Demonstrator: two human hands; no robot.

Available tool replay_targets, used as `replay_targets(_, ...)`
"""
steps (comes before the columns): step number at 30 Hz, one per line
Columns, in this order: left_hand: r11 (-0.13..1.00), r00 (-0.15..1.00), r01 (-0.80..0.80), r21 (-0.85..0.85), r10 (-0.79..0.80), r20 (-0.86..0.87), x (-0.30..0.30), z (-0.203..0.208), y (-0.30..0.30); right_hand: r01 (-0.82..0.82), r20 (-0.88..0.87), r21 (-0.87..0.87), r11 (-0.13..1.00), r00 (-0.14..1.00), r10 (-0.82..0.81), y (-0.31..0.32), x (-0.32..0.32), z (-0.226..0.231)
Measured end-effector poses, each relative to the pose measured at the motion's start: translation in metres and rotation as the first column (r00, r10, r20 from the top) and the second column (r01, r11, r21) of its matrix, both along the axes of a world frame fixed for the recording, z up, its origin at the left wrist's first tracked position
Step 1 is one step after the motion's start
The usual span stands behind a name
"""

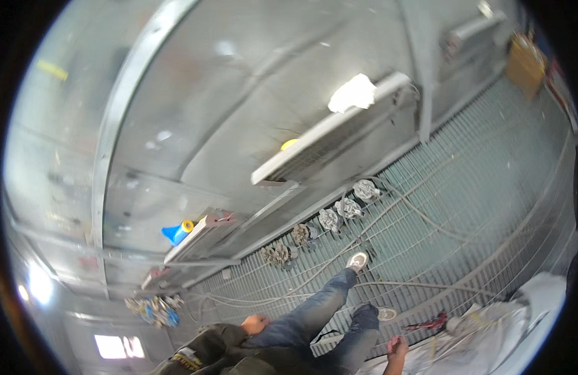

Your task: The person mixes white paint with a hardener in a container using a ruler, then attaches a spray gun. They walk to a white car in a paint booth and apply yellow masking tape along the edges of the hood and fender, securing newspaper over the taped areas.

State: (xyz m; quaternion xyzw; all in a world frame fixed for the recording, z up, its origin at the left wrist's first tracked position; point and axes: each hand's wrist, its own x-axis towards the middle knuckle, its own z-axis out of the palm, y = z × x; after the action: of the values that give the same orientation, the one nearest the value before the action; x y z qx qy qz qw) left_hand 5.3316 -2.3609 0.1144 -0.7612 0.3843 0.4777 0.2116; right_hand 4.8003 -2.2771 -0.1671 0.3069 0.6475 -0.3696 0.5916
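My left hand (pixel 256 325) hangs beside my thigh in a dark sleeve. Its fingers are blurred and partly turned away, so their pose does not show. Lower down, my right hand (pixel 398 347) hangs away from my body with its fingers loosely bent and a little apart; nothing shows in it. Nearest to it are crumpled pale sheeting (pixel 470 342) and a red object (pixel 431 322) whose kind I cannot make out. My legs in blue jeans (pixel 311 314) stand apart in mid-step on a slatted metal floor (pixel 470 165).
Several wrapped, foil-like bundles (pixel 329 219) line the wall's foot. Hoses (pixel 389 205) trail over the slats. A wall ledge (pixel 329 131) bears a white crumpled piece (pixel 352 94); another holds a blue-and-yellow item (pixel 178 232). A cardboard box (pixel 525 65) stands far right.
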Motion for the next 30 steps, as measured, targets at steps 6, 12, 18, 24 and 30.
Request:
replay_targets(6, 0.964, 0.985, 0.022, -0.265, -0.067, -0.162, -0.009, -0.03, -0.086, -0.172, -0.152, -0.178, 0.969, 0.978, 0.146, -0.105, -0.019, 0.147)
replay_targets(12, 0.557, 0.98, -0.05, -0.829, -0.132, -0.147, 0.003, 0.038, -0.276, -0.344, -0.38, -0.109, 0.933, 0.881, 0.281, -0.178, -0.04, 0.257)
replay_targets(18, 0.302, 0.993, -0.022, -0.953, -0.1, -0.054, 0.01, 0.066, -0.502, -0.432, -0.448, -0.109, 0.895, 0.825, 0.344, -0.207, -0.001, 0.318)
replay_targets(24, 0.76, 0.992, 0.086, -0.644, -0.128, -0.018, -0.01, 0.006, -0.596, -0.528, -0.491, -0.04, 0.848, 0.75, 0.444, -0.207, 0.055, 0.354)
replay_targets(30, 0.374, 0.939, 0.266, -0.888, -0.309, 0.151, -0.019, 0.052, -0.57, -0.437, -0.535, -0.039, 0.899, 0.769, 0.351, -0.168, 0.091, 0.355)
